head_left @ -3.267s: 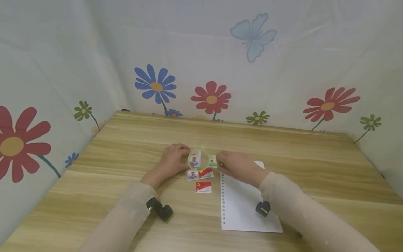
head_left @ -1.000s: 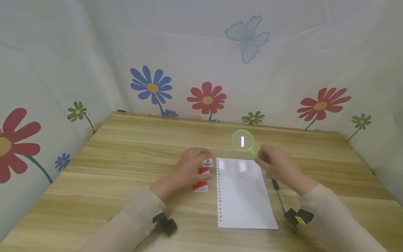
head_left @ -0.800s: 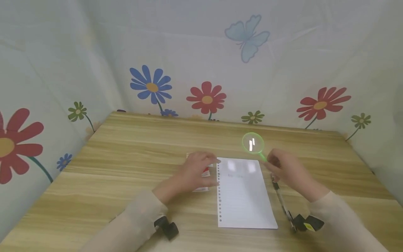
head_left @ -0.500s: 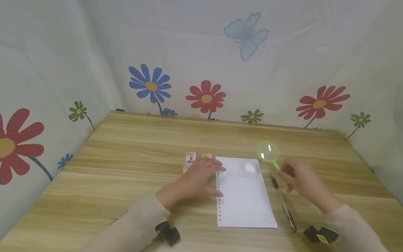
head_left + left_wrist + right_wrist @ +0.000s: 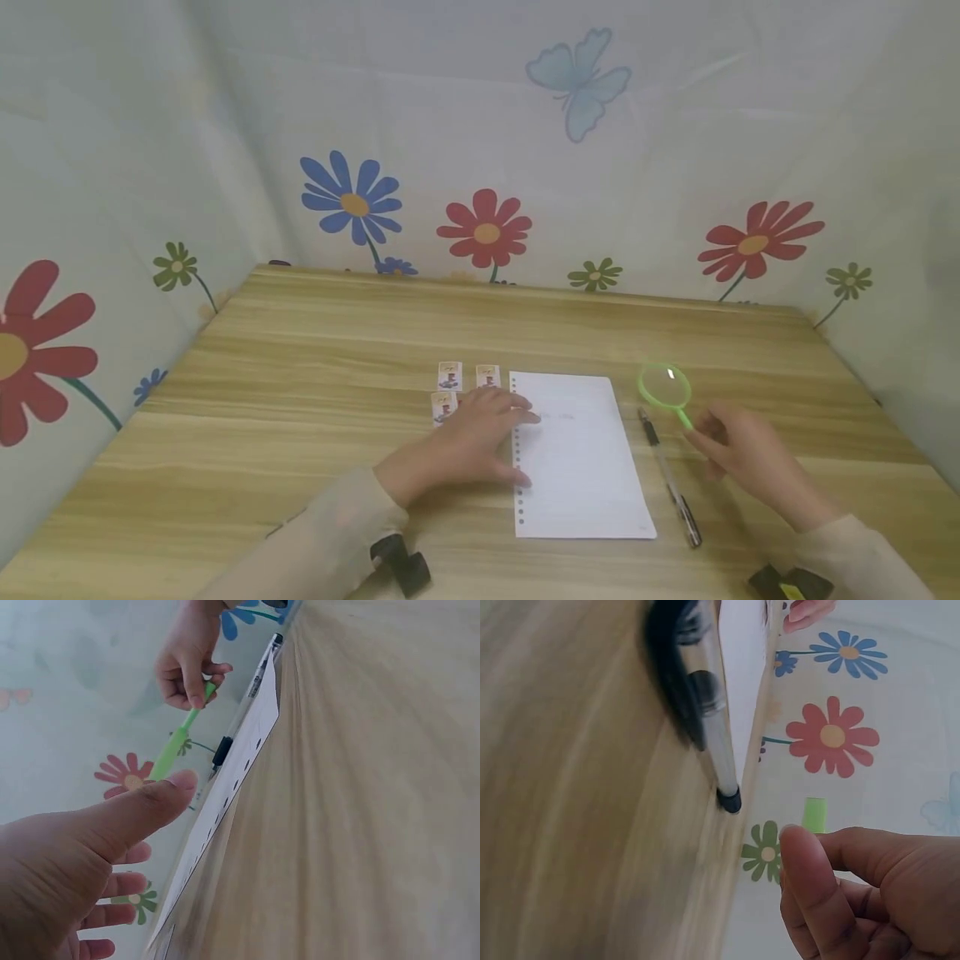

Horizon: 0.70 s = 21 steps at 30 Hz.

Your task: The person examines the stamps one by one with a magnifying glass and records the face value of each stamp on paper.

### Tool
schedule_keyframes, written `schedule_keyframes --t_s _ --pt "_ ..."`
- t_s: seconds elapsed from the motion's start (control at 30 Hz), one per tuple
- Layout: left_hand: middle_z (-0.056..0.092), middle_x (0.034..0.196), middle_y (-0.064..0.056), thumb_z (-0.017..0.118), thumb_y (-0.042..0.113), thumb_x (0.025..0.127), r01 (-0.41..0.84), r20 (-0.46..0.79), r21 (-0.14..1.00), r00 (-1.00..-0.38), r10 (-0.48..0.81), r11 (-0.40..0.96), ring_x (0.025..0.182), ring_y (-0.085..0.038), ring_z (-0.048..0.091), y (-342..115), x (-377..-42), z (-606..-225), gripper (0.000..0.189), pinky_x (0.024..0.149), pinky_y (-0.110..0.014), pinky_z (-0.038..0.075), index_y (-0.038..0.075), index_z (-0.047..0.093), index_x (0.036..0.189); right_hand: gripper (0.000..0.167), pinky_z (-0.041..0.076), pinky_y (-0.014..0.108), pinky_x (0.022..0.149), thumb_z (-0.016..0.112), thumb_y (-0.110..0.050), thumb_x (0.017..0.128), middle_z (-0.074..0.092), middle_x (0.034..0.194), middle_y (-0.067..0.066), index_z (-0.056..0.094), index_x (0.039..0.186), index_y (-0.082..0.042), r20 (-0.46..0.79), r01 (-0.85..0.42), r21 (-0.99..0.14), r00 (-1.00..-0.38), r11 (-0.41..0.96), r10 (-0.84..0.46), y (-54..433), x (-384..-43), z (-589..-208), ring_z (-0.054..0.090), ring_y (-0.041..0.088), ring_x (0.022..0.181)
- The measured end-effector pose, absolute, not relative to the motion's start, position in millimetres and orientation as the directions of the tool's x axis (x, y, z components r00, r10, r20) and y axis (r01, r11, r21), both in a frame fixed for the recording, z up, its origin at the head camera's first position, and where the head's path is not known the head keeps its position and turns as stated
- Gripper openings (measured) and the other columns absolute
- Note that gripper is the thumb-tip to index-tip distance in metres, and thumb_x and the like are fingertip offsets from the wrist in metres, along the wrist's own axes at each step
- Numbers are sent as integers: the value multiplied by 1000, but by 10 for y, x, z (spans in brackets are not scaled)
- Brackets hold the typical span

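Note:
My right hand (image 5: 753, 454) pinches the green handle of a magnifying glass (image 5: 681, 415) between thumb and fingers. Its round lens is tilted above the table, right of the paper. In the left wrist view the magnifying glass (image 5: 172, 750) spans from the right hand to behind my left thumb. My left hand (image 5: 468, 437) is spread over the punched left edge of a white sheet of lined paper (image 5: 585, 475), holding nothing. Whether its fingertips touch the sheet I cannot tell. Small printed stamps (image 5: 450, 377) lie beyond the left hand, which hides part of that group.
A black-and-clear pen (image 5: 670, 475) lies between the paper and my right hand. The wooden table (image 5: 300, 367) ends at a flower-printed cloth (image 5: 637, 192) behind. Black wrist devices (image 5: 401, 565) hang from both sleeves.
The magnifying glass has moved from over the stamps to the right of the paper, then lower and nearer. My left hand has shifted right from the stamps onto the paper's edge.

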<state>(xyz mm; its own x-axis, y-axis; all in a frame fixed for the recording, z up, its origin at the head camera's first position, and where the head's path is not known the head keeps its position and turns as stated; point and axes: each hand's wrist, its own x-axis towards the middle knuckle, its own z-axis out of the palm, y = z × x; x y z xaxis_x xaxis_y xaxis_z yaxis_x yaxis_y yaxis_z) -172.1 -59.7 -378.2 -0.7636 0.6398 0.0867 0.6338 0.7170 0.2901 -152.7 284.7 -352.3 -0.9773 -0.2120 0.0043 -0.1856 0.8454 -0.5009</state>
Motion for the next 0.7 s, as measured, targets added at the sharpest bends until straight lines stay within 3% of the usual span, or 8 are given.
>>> schedule_keyframes --t_s 0.33,0.7 --pt "53 139 -4 76 59 69 645 90 259 -757 647 719 133 -24 43 -616 -1740 -3847 79 117 -49 27 17 55 133 10 47 22 48 62 -9 89 62 65 1 59 90 0 -50 -143 -482 -980 865 -190 2944 -1493 -3619 58 11 49" --pt "54 134 -3 74 61 69 639 81 249 -763 641 728 129 -22 45 -645 -1786 -3904 77 115 -46 31 16 58 130 11 47 22 51 62 -9 89 62 67 2 57 91 1 -115 -94 -501 -978 861 -174 3025 -1534 -3701 59 13 51"
